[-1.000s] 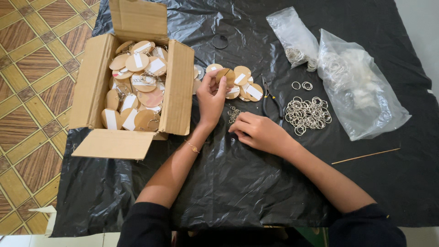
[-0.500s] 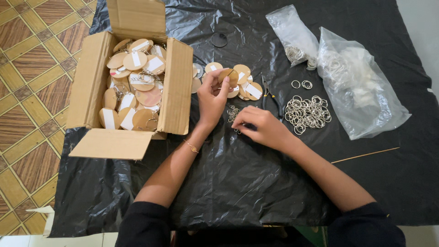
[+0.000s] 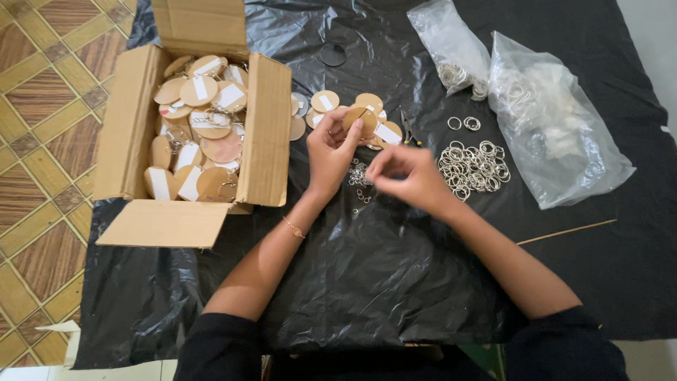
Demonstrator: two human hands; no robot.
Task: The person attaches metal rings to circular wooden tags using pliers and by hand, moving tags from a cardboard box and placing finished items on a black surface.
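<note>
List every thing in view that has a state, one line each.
cardboard box: flaps open, full of round wooden discs
left hand: holds one wooden disc upright
right hand: fingertips pinched, whether on anything cannot be told
large plastic bag: lying on its side
key rings: loose heap on the black sheet

- Open brown cardboard box (image 3: 134, 127), left of the frame, holding my round wooden discs with white rectangular labels (image 3: 201, 87).
- Two clear plastic bags (image 3: 557, 134), upper right.
</note>
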